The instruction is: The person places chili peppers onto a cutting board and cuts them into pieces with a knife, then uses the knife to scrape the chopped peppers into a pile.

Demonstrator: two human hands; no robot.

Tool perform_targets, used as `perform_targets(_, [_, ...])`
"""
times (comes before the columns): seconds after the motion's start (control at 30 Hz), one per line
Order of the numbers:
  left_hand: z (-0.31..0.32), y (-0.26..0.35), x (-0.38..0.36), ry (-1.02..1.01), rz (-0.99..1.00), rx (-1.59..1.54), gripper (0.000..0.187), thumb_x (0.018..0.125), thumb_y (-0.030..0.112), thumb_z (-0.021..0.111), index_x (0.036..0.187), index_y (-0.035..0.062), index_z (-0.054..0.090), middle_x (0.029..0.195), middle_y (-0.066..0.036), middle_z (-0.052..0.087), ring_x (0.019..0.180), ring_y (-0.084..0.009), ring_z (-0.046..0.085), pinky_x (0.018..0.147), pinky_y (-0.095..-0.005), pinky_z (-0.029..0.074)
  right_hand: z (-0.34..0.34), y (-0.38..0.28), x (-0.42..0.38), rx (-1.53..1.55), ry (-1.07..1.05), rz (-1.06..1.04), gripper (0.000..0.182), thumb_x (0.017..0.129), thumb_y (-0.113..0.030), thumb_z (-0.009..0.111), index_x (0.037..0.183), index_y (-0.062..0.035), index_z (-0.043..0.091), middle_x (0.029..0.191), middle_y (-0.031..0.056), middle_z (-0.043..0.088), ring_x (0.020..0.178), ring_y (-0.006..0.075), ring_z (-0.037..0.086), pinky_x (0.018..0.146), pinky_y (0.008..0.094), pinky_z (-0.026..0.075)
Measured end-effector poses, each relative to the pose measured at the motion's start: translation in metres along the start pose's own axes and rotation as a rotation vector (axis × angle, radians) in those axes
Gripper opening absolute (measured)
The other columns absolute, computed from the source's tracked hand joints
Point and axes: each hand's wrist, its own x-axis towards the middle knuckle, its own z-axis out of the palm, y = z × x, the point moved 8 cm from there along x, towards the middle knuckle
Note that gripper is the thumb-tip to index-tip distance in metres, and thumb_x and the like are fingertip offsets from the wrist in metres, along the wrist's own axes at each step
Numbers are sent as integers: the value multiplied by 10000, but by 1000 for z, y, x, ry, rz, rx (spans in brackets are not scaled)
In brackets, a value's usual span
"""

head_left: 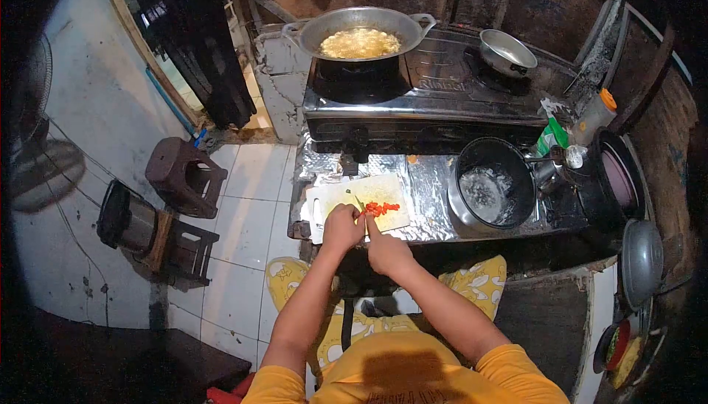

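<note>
A white cutting board [319, 196] lies on the foil-covered counter in front of me. Chopped red pieces, which look like chili [382, 208], form a small pile on it. My right hand [389, 253] is closed around a knife [359, 202], its index finger stretched along it; the handle is hidden, and only a little of the blade shows, pointing up and left. Close against the blade, my left hand [343, 228] rests on the board with its fingers curled together. Whatever those fingers pinch is hidden.
Behind the counter stands a stove [442, 101] with a wok [354, 16] of bubbling oil and a small metal pan [509, 53]. A deep dark pot [490, 182] sits right of the board, near a green packet [552, 137] and an orange-capped bottle [596, 116]. Stools [184, 171] stand left.
</note>
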Motion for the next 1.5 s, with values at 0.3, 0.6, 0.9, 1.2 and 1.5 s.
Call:
perform_targets(0.3, [1,0,0,31,15,-20,192,775,187,710,772,-2,675,770,-190,635,741,-360,636,694,-437,512,-1,6,-3,17,19,-6,822,859,-70,487,1572,-104,77,929,306,682,847,440,685,779,525,528])
perform_targets(0.6, [2,0,-2,9,-17,-15,183,762,173,713,747,-1,655,751,-182,619,729,-355,627,678,-442,504,0,9,-4,-4,27,1,838,852,-69,494,1574,-108,70,856,291,686,784,434,691,732,522,539])
perform_targets(0.9, [-1,3,-1,45,5,-34,191,773,191,718,770,9,664,774,-181,627,738,-360,630,690,-436,509,8,13,-1,-18,22,-14,879,843,-56,515,1576,-118,33,803,282,681,733,441,680,693,528,536])
perform_targets(1.2, [-6,4,-1,-48,-12,-66,140,818,143,685,793,6,681,829,-192,632,797,-378,630,733,-457,509,6,15,12,20,10,-13,872,831,-61,515,1574,-125,63,923,303,681,858,449,681,784,523,526])
perform_targets(1.5, [-7,11,3,-71,95,0,124,843,131,682,844,8,701,899,-187,633,861,-374,626,781,-452,512,-27,-5,-4,-88,-75,-6,852,817,-74,529,1560,-83,111,1026,291,679,934,426,681,821,499,531])
